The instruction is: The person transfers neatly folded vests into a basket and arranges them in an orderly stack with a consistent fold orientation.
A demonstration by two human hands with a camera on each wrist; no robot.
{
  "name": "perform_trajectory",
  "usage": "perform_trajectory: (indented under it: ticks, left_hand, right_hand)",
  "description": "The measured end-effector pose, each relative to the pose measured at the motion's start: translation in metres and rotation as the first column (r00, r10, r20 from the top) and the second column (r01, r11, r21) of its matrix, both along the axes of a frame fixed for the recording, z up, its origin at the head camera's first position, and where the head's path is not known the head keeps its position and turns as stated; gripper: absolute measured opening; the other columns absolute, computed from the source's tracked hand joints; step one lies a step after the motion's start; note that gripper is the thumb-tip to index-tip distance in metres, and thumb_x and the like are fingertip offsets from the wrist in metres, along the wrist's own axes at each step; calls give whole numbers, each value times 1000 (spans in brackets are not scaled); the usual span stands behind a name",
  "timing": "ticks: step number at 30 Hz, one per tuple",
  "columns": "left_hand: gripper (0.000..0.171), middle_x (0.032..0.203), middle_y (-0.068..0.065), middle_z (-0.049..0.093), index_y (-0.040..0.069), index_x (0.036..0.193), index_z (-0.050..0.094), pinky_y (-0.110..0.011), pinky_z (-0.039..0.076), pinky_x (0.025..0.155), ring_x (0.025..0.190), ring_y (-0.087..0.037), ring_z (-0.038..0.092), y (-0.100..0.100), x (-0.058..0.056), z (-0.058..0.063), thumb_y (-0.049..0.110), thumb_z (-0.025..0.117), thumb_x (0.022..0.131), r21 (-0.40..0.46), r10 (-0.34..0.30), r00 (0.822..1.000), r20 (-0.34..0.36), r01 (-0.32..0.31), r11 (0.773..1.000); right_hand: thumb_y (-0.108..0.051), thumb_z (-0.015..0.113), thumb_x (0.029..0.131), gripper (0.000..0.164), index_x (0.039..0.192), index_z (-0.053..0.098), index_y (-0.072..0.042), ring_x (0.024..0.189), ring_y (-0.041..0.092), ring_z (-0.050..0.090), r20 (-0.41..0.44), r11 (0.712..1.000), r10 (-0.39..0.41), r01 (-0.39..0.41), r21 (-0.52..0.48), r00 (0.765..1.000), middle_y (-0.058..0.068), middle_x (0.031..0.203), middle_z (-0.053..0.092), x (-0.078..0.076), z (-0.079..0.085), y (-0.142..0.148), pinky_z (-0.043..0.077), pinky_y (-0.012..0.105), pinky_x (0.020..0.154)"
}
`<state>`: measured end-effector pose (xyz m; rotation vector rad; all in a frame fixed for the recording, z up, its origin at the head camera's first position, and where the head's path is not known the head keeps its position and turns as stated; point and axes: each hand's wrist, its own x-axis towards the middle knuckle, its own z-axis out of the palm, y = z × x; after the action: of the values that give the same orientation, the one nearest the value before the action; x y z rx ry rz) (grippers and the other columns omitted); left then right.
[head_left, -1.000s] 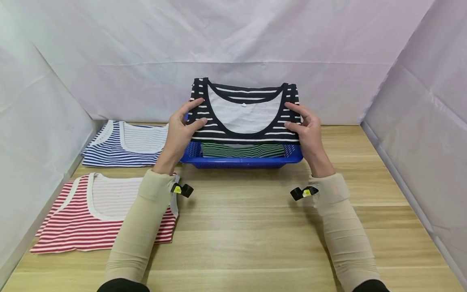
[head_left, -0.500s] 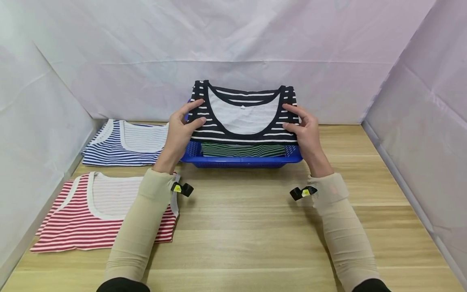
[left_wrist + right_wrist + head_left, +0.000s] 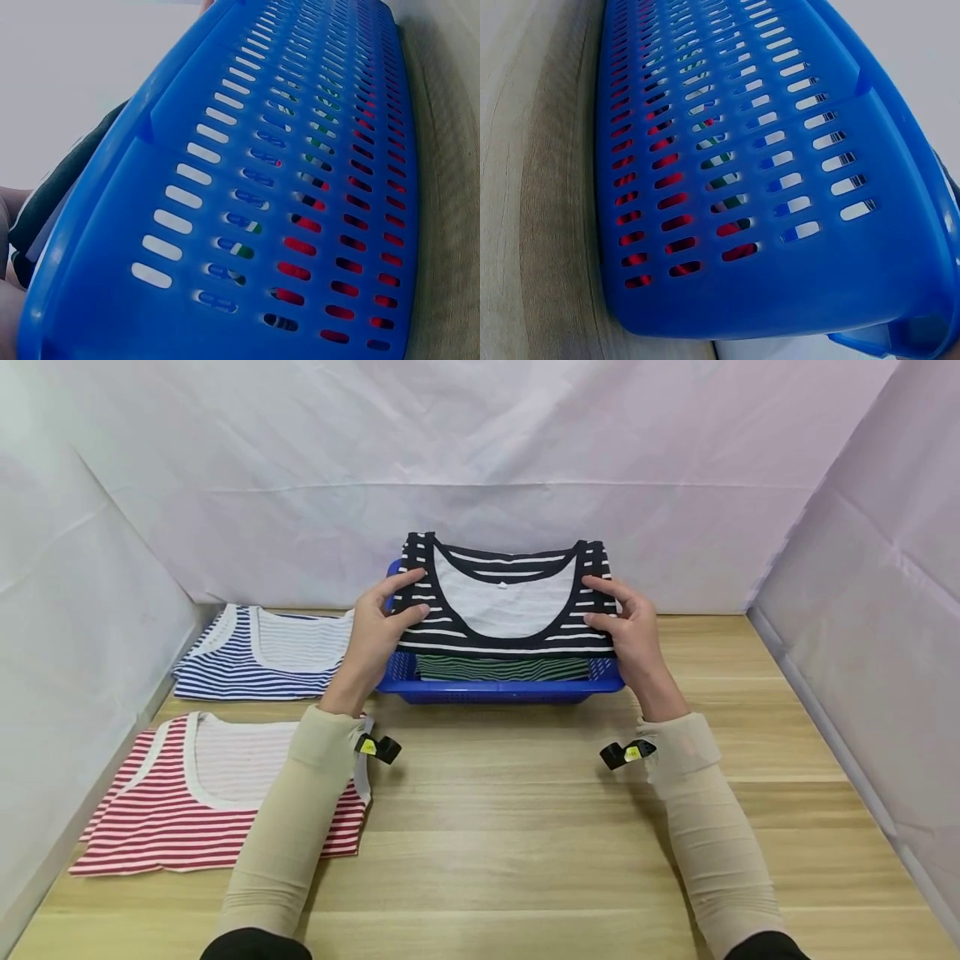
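A folded black-and-white striped tank top (image 3: 506, 610) is held over the blue plastic basket (image 3: 498, 693), its scooped neckline facing me. My left hand (image 3: 371, 631) pinches its left side, with thumb and a finger on the front. On the opposite side my right hand (image 3: 636, 631) grips it the same way. Below its lower edge a green striped garment (image 3: 502, 669) lies in the basket. Through the slots of the basket wall (image 3: 247, 172) in the left wrist view, red and green cloth shows. The right wrist view shows the slotted basket wall (image 3: 780, 285) too, and most fingers are hidden.
Left of the basket lies a folded blue-and-white striped tank top (image 3: 258, 681). Nearer me is a red-and-white striped one (image 3: 176, 835), partly behind my left forearm. The wooden table (image 3: 495, 827) is bordered by white cloth walls (image 3: 480, 452) at the back and sides.
The black-striped tank top has come down slightly toward the basket, both hands still gripping it. The other garments stay where they were.
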<state>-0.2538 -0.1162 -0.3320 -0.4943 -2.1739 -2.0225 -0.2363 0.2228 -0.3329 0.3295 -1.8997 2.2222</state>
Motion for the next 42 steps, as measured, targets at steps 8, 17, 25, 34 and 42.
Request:
perform_trajectory:
  ticks: [8,17,25,34,42]
  left_hand:
    - [48,143,7,38,11,135,56,-33,34,99,133,-1,21,0,0,-2,8,66,88,11,0,998,59,-1,1000]
    - [48,148,8,30,15,136,56,-27,42,75,135,-2,16,1,3,-1,10,65,89,-43,16,996,82,-12,999]
    - [47,145,7,35,14,136,56,-33,33,96,136,-4,15,1,2,-1,9,64,89,-65,17,996,92,-11,998]
    - [44,145,6,36,14,134,58,-28,39,72,134,-3,19,0,5,3,9,62,91,-86,10,995,100,-1,996]
    - [43,145,6,37,15,134,58,-30,37,84,135,-4,17,-1,8,8,8,61,91,-112,10,996,94,0,994]
  right_hand:
    - [19,56,81,48,128,55,9,106,27,54,14,999,14,-14,50,1000,14,137,45,0,-1,1,51,24,69]
    - [19,56,80,48,127,57,8,117,25,47,12,996,7,-8,91,1000,12,138,45,-1,-3,2,50,22,71]
    - [17,59,79,48,126,59,6,129,14,35,-8,978,-29,30,205,1000,10,136,47,-1,-5,3,46,22,79]
    - [14,61,80,47,126,60,4,131,11,31,-21,955,-51,55,290,998,7,137,48,1,1,3,41,24,83]
    - [14,61,80,48,127,60,2,129,10,34,-33,932,-63,71,356,997,7,133,51,1,10,1,36,27,91]
